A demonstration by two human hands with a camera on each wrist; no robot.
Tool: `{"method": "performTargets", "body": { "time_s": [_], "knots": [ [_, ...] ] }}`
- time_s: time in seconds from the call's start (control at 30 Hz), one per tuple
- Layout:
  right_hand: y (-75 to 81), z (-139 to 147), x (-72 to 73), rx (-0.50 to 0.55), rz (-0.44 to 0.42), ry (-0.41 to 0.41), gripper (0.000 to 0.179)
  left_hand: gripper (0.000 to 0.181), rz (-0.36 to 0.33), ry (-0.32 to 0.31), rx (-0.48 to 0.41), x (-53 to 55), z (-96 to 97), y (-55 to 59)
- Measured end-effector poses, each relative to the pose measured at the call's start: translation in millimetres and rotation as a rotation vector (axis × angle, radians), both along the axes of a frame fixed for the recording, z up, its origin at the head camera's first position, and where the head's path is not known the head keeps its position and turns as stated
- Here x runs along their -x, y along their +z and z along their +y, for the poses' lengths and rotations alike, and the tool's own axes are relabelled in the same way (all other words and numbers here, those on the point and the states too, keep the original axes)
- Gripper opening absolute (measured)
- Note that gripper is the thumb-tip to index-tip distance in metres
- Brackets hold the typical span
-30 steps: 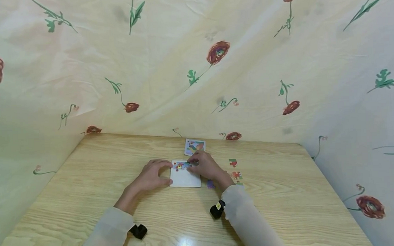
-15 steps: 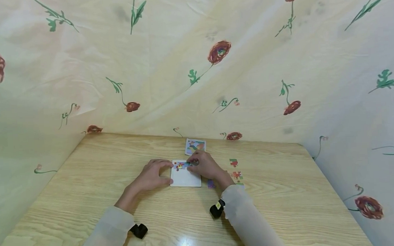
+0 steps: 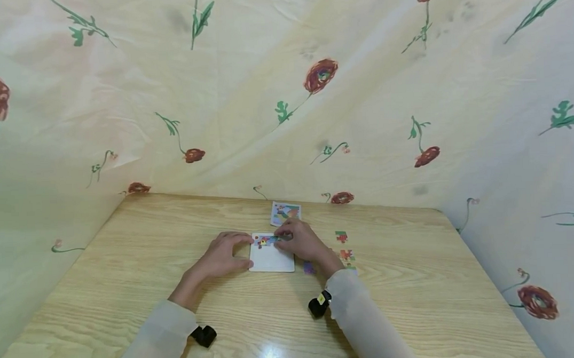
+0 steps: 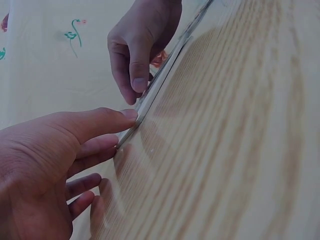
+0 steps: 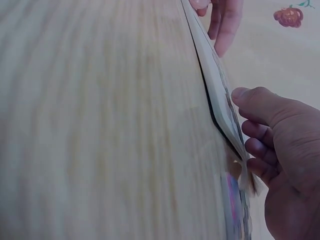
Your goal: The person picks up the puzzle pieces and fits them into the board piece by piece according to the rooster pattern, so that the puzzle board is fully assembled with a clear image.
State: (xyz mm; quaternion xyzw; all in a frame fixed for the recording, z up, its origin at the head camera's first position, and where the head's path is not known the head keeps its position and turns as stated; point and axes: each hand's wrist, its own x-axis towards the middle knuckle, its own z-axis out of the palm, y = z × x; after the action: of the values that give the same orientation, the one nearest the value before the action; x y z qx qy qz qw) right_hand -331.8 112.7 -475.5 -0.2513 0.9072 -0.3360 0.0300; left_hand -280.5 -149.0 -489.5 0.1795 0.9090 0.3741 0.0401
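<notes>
A white puzzle tray lies on the table, with joined, colourful puzzle pieces along its far edge. My left hand holds the tray's left side, thumb at the near corner and fingers at the far one. In the left wrist view, that thumb rests against the tray rim. Over the tray's far right part, my right hand pinches a puzzle piece at the end of the row, mostly hidden by the fingers. The right wrist view has its thumb close to the tray edge.
Behind the tray lies a picture card. Loose pieces sit to the right: a red-green one, an orange one and a purple one, partly near the right wrist. A flowered cloth hangs behind the table.
Both hands stay at the tray in nearly the same pose. The whole head view shifts very slightly; the right fingers make only tiny movements at the row of pieces.
</notes>
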Motion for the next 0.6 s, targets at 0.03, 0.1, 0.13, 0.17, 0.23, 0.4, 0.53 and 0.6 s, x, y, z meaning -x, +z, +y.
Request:
{"method": "performTargets", "body": {
  "time_s": [0.03,0.1,0.13,0.17,0.23,0.4,0.53,0.6],
  "knots": [
    [0.5,2.2,0.0,0.008,0.002,0.002,0.019,0.053,0.001,0.0,-0.001,-0.1,-0.7,-0.1],
    [0.8,8.1,0.4,0.022,0.001,0.006,0.02,0.053,-0.001,0.002,-0.002,-0.4,-1.8,-0.1],
    [1.2,12.9,-0.6,0.033,-0.007,-0.004,0.021,0.054,-0.004,0.001,-0.003,-0.2,-1.1,-0.1],
    [1.2,17.8,-0.8,0.038,-0.002,-0.011,0.021,0.054,-0.007,0.001,-0.003,0.0,-0.6,0.0],
    [1.8,27.5,-1.7,0.049,0.003,-0.033,0.022,0.054,-0.01,0.001,-0.001,0.3,0.2,0.1],
    [3.7,49.6,-2.5,0.068,0.046,-0.077,0.021,0.054,-0.007,0.009,0.002,-1.1,1.7,1.4],
    [5.7,66.9,-4.8,0.081,0.049,-0.087,0.024,0.054,-0.024,0.021,-0.002,-2.2,2.4,2.1],
    [7.4,74.5,-6.1,0.084,0.052,-0.091,0.025,0.053,-0.018,0.018,0.001,-2.5,1.9,2.0]
  ]
}}
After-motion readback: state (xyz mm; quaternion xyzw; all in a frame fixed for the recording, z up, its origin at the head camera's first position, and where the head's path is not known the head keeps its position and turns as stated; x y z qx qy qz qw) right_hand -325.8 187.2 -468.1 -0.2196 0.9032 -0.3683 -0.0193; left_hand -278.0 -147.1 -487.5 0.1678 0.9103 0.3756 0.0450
